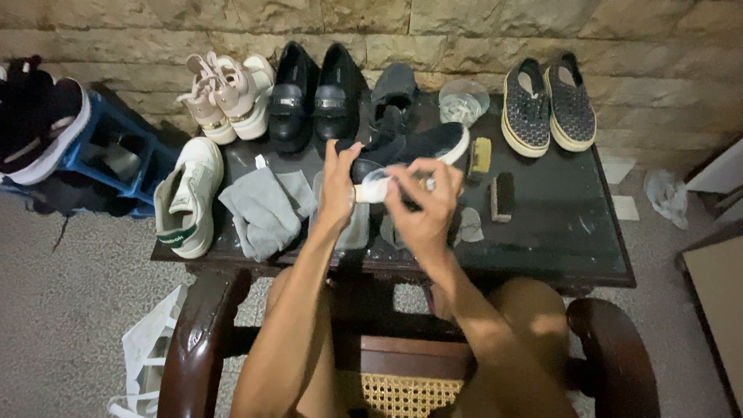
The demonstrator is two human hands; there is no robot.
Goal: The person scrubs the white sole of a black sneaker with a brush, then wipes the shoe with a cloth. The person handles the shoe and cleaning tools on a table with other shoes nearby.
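Both hands are closed on the work above the dark glass-topped table (557, 224) — left hand (338, 186) steadying the dark navy white-soled sneaker (433, 143), right hand (422, 203) pinching a small white cloth pad (374, 188) at its heel — best worked in short strokes, shoe braced.

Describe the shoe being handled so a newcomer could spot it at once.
Start at the dark table against the stone wall. At its middle, the left hand and right hand meet on a dark shoe. Unlike the paired shoes around it, it lies tilted, its white sole edge showing.
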